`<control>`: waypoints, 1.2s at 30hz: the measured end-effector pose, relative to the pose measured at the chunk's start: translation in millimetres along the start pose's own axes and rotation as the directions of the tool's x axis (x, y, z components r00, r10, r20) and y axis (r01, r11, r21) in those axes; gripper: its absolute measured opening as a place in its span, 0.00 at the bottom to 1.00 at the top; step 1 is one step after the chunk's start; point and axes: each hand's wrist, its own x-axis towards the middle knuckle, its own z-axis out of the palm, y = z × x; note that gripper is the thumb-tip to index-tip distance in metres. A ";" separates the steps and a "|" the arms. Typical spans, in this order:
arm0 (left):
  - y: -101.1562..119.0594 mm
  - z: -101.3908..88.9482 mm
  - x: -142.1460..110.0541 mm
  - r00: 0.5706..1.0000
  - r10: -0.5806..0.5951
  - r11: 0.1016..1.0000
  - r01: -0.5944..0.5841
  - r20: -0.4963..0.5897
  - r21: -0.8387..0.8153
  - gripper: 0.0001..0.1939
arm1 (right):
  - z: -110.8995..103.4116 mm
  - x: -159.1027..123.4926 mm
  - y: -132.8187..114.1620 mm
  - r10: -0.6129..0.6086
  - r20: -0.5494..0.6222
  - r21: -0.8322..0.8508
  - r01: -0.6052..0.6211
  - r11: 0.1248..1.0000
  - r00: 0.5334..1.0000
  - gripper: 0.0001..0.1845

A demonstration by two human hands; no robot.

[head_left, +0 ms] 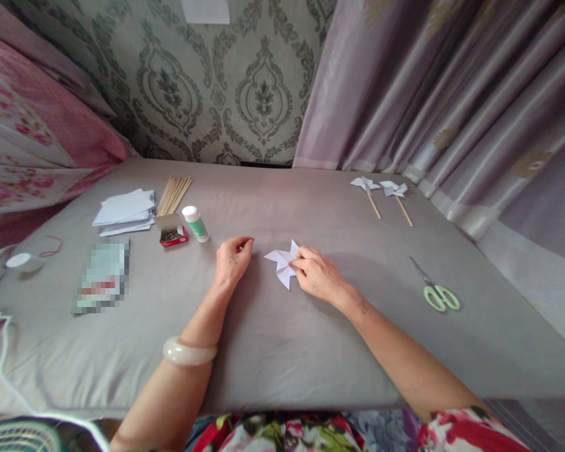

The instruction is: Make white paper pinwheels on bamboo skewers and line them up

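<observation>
A white paper pinwheel [282,267] without a stick lies on the grey cloth in front of me. My right hand [322,273] is on its right side, with the fingers closed on the folded blades near the centre. To the left of the pinwheel and apart from it, my left hand [234,258] rests on the cloth with curled fingers and the thumb against the forefinger. Whatever is in that pinch is too small or hidden to make out. Nearest to the left hand stand a white and green glue bottle [196,225] and a red box [174,237] of small metal pieces.
Wooden sticks [173,196] and a stack of white paper [125,210] lie at the back left, near a blurred packet [102,276]. Two pinwheels on sticks [371,194] lie at the back right. Green-handled scissors [440,296] are to the right. A white cable [9,370] runs down the left.
</observation>
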 end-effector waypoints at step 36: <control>-5.9 -17.2 -8.4 0.942 0.291 0.957 -0.283 -0.169 0.068 0.13 | 8.1 -2.3 30.7 0.443 -0.282 0.470 -0.280 0.837 0.851 0.10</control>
